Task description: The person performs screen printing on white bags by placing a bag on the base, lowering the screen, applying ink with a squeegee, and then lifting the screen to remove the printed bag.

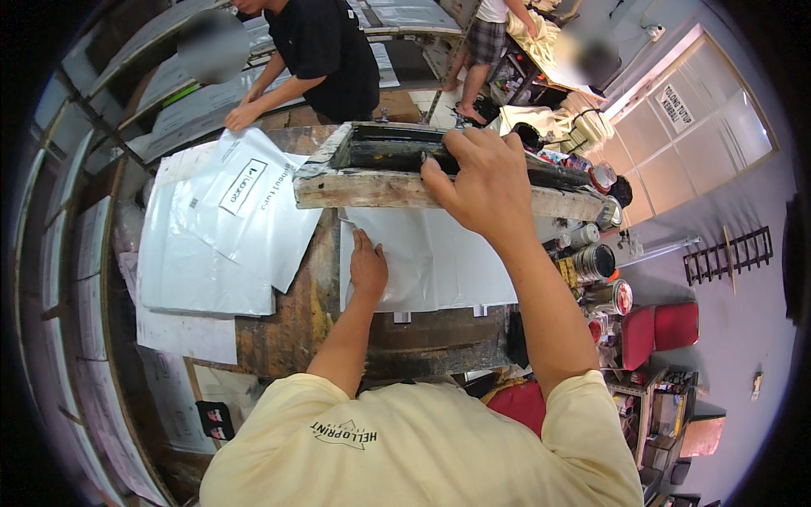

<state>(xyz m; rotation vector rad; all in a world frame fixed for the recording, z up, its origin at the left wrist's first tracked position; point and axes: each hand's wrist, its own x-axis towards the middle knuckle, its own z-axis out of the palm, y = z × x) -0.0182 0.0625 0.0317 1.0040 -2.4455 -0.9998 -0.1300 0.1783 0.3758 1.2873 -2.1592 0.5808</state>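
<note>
A wooden screen-printing frame [372, 193], smeared with black ink, is tilted up over the table. My right hand [486, 177] is closed on its near edge, thumb and fingers toward the inked inside. Beneath the frame lies a flat white plastic bag [439, 262], partly hidden by the frame and my right forearm. Against the left edge of that bag rests my left hand [369, 264], its fingers stretched out. Left of it, a stack of white plastic bags [203, 283] has printed bags [245, 194] fanned across the top.
Across the table, a person in black [325, 59] has their hands at the printed bags' far corner. Ink tins [596, 264] crowd the right side near a red chair [676, 326]. Racks [80, 279] line the left. Another person [486, 46] stands farther back.
</note>
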